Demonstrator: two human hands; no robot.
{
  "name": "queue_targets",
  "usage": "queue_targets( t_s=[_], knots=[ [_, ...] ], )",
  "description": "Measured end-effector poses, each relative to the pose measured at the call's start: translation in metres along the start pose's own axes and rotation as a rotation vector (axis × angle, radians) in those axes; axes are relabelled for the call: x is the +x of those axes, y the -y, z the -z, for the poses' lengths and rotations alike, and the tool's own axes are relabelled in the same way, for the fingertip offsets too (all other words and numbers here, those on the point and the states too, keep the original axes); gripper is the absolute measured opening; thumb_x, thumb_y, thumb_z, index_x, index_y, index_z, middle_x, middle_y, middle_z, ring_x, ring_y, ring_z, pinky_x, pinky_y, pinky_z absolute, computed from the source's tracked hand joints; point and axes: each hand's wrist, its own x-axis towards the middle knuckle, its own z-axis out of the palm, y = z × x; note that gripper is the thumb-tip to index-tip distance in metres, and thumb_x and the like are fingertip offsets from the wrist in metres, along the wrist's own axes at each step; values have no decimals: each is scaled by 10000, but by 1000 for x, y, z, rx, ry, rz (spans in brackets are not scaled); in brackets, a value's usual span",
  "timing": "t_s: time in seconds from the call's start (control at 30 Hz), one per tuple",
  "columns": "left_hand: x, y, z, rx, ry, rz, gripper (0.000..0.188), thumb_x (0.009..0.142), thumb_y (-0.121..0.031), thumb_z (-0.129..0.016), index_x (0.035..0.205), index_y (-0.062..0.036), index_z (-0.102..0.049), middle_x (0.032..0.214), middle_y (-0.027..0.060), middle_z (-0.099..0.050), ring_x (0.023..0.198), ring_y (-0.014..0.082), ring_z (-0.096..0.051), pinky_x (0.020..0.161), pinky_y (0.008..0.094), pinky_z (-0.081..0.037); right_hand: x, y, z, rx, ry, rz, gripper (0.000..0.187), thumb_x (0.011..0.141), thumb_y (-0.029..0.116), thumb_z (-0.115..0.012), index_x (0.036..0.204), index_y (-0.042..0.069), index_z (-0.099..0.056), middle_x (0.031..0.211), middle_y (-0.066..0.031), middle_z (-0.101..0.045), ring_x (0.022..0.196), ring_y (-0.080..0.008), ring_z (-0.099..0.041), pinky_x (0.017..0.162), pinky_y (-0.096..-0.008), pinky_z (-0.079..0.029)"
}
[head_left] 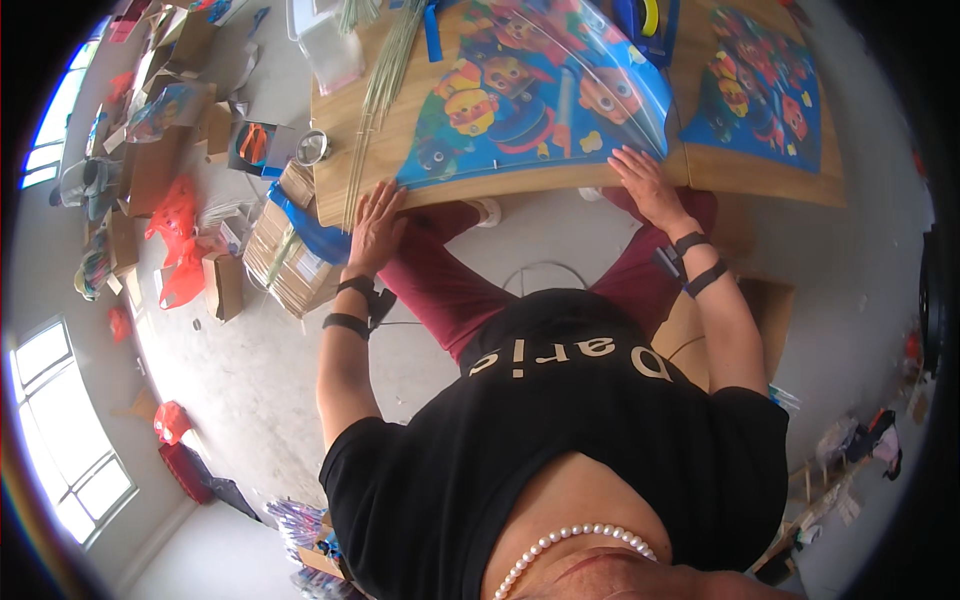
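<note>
A blue sheet printed with bright cartoon figures (500, 135) lies on the wooden table, its lower edge close to the table's near edge. My left hand (376, 225) rests at the table edge by the sheet's lower left corner, fingers stretched out, holding nothing that shows. At the lower right corner, my right hand (648, 187) has its fingers extended flat against the sheet's margin. Light reflects off the glossy right side of the sheet. Beside its left side lies a bundle of thin pale green sticks (385, 85), some reaching down near my left hand.
A second cartoon-printed sheet (762, 100) lies on the table's right part (832, 185). A blue tape dispenser with a yellow roll (650, 18) and a clear plastic bin (328, 50) stand at the back. Cardboard boxes (160, 160) and red plastic bags (178, 240) crowd the left floor.
</note>
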Motion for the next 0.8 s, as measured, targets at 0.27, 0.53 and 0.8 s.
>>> queue_targets(
  t_s=[0.27, 0.53, 0.8],
  knots=[
    [20, -82, -41, -32, -177, -20, 626, 890, -205, -695, 1461, -55, -486, 1581, 201, -377, 1504, 358, -296, 1219, 513, -242, 29, 61, -15, 86, -75, 3, 454, 982, 141, -576, 1423, 40, -535, 1503, -155, -495, 1413, -316, -439, 1181, -494, -322],
    [40, -98, -61, 65, -202, 271, 747, 964, -346, -621, 1551, 1, -316, 1657, 206, -220, 1555, 353, -151, 1237, 547, -119, 45, 90, -48, -37, -16, -39, 719, 978, 400, -599, 1568, 81, -338, 1630, -124, -318, 1516, -277, -270, 1241, -499, -185],
    [13, -78, -55, 106, -191, 398, 788, 935, -319, -658, 1564, -21, -289, 1639, 188, -272, 1534, 332, -222, 1236, 492, -160, 15, 45, -36, -110, -7, -128, 774, 989, 440, -563, 1578, 25, -280, 1638, -128, -301, 1521, -279, -257, 1248, -475, -192]
  ],
)
